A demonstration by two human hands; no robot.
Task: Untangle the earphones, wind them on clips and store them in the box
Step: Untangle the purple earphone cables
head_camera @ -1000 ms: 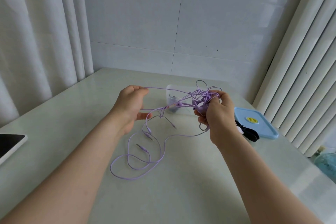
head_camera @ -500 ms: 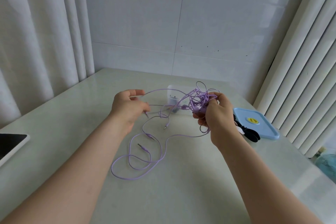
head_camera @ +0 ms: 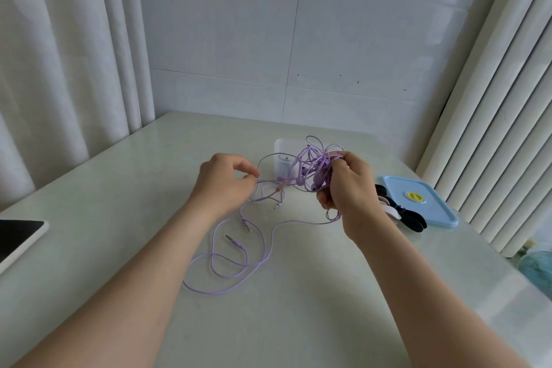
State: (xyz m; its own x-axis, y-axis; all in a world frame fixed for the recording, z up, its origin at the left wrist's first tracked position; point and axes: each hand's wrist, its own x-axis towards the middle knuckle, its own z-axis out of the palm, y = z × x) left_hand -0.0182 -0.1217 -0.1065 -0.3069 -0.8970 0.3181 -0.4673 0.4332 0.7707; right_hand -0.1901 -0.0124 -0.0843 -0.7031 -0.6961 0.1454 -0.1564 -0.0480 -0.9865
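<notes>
Right hand (head_camera: 349, 185): fingers curled tight around the tangled bunch of purple earphones (head_camera: 312, 164), held above the table (head_camera: 298, 302). Left hand (head_camera: 224, 184): thumb and forefinger pinch 1 strand drawn out from the bunch. Loose cable hangs between the hands and lies in loops on the table; 3 jack plugs visible there. Clear box (head_camera: 280, 150) stands just behind the bunch. Black and white clips (head_camera: 401, 213) lie right of the right hand, against the blue lid (head_camera: 430, 209).

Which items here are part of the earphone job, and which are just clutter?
Job: purple earphones; clips; clear box; blue lid.
Lying about: tablet; teal fan, off the table.
</notes>
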